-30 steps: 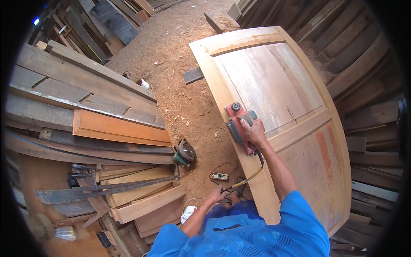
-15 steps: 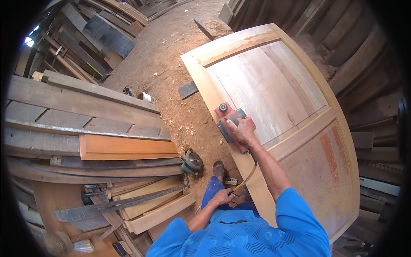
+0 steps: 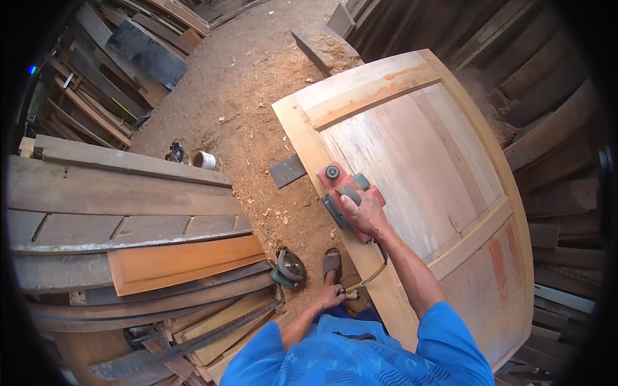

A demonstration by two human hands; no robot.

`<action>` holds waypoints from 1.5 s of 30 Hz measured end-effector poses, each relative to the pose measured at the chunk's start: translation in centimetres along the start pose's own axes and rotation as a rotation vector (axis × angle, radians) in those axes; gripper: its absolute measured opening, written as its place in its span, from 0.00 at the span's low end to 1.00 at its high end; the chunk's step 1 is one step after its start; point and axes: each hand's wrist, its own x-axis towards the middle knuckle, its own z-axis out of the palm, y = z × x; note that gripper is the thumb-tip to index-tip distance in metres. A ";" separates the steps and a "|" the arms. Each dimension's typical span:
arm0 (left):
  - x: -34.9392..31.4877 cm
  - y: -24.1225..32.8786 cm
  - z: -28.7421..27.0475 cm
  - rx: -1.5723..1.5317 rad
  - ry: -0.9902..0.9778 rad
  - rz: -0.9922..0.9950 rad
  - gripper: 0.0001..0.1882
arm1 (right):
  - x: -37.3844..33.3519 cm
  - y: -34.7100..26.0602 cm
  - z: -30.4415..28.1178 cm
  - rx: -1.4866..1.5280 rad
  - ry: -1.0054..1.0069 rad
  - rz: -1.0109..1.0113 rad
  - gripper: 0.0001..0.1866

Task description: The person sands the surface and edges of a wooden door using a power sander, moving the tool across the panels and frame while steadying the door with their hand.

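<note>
A woodworking workshop: a power planer (image 3: 335, 184) sits under the right hand (image 3: 365, 212), boards (image 3: 122, 183) lie stacked to the left, and shavings (image 3: 280, 217) litter the floor (image 3: 241, 90).

The right hand (image 3: 368, 213) covers part of the planer (image 3: 340, 201), whose underside is hidden over the door (image 3: 412, 161). The left hand (image 3: 332, 296) hides some of the cord (image 3: 373, 275). The lower edge cuts off the shirt (image 3: 380, 357); left, boards (image 3: 58, 228) vanish into the dark rim.
</note>
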 end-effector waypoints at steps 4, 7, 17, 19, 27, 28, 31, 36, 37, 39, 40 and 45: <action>1.0 2.9 -4.6 0.165 0.000 -0.002 0.19 | 4.0 -0.3 0.9 -0.008 0.060 -0.013 0.43; 1.0 4.2 -7.2 0.157 -0.026 -0.040 0.18 | 6.3 -1.2 1.4 0.009 0.081 -0.039 0.43; 0.6 8.5 -14.1 -0.069 0.069 -0.138 0.18 | 14.7 -3.9 2.0 0.020 0.121 -0.102 0.43; 1.1 7.9 -14.6 -0.053 0.119 -0.073 0.19 | 16.5 -4.7 2.2 0.055 0.113 -0.130 0.43; 1.5 13.4 -14.0 -0.131 0.441 0.035 0.31 | 24.4 -6.9 3.0 0.049 0.076 -0.131 0.40; 1.2 14.9 -14.1 -0.128 0.438 0.037 0.31 | 25.3 -7.1 2.9 0.049 0.080 -0.129 0.40; 1.3 17.8 -13.3 -0.116 0.065 -0.125 0.39 | 27.6 -9.2 2.8 0.015 0.051 -0.096 0.38; 4.1 16.9 -10.1 -0.121 0.174 -0.016 0.43 | 32.6 -11.0 4.1 -0.094 0.118 -0.113 0.35; 3.9 16.8 -9.9 -0.084 0.193 -0.021 0.41 | 33.9 -11.4 4.2 -0.127 0.146 -0.097 0.35; 4.1 16.9 -9.9 -0.061 0.202 -0.014 0.42 | 35.8 -13.0 3.9 -0.105 0.153 -0.075 0.34; 4.1 16.9 -10.0 -0.039 0.212 -0.011 0.42 | 36.5 -14.2 4.0 -0.080 0.155 -0.050 0.34; 3.5 17.5 -10.5 -0.044 0.223 0.002 0.42 | 37.9 -14.3 3.6 0.083 0.126 -0.098 0.27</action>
